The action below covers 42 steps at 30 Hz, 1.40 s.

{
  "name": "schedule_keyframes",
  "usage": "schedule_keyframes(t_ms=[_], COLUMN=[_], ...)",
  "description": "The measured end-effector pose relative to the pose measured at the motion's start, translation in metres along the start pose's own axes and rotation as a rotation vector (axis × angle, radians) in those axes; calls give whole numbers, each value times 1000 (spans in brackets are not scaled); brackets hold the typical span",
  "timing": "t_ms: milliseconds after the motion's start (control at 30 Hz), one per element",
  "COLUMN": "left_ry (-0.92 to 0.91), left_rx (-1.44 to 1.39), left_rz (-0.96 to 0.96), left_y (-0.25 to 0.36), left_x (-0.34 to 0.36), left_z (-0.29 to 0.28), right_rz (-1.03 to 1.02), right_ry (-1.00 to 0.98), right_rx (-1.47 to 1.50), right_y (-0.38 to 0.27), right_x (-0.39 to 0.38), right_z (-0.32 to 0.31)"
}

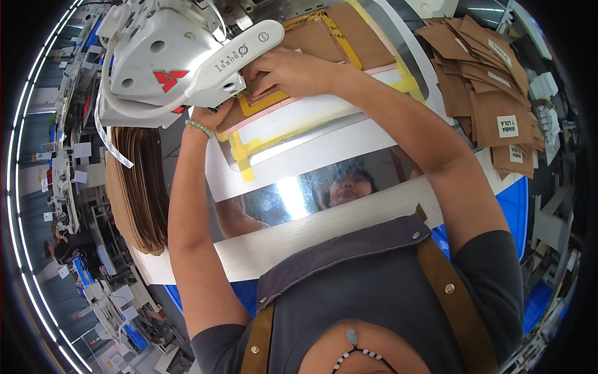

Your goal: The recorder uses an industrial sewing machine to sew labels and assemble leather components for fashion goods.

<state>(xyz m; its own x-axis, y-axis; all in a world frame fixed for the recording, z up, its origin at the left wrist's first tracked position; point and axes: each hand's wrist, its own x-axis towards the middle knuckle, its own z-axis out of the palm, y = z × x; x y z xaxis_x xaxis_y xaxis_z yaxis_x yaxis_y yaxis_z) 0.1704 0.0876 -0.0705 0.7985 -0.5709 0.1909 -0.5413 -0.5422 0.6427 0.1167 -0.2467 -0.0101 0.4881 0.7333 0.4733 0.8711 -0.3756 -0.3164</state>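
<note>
My right hand [288, 71] reaches in beside the sewing machine head [159, 59], with bent fingers and thumb drawn together at the inner edge of a yellow-bordered frame [333, 31]. Whatever lies between its fingertips is hidden. Brown fabric or leather pieces [367, 43] lie in and around this frame, which is part of a flat template [299, 134] edged with pink and yellow tape. Next to the template's left corner is my left hand [213, 116], below the machine head; a beaded bracelet circles the wrist and most fingers are out of sight.
A thick stack of brown pieces [137, 187] stands left of my left forearm. At the right lies a loose pile of brown pieces [492, 81] with white labels. A shiny metal plate [305, 196] crosses the pale table [336, 227] before me. A white lever [240, 56] juts over my hands.
</note>
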Motion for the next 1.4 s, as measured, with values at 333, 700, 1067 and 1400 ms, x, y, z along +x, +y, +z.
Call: schedule_keyframes(t_ms=[333,700,1067,1400], left_ry=[-13,-70,-1,272], left_rx=[91,256,106,95], left_rz=[73,3,58,-132], left_y=[-21,1,31,75], left_x=[13,3,-6,-25], left_z=[1,-12,-12,3], right_rz=[24,4,90,66], right_ry=[25,-31,-76,-146], right_rx=[12,-16,-143,-94], right_y=[3,0,1,-9], right_x=[6,9,18,11], right_z=[-4,-6,-11,-13])
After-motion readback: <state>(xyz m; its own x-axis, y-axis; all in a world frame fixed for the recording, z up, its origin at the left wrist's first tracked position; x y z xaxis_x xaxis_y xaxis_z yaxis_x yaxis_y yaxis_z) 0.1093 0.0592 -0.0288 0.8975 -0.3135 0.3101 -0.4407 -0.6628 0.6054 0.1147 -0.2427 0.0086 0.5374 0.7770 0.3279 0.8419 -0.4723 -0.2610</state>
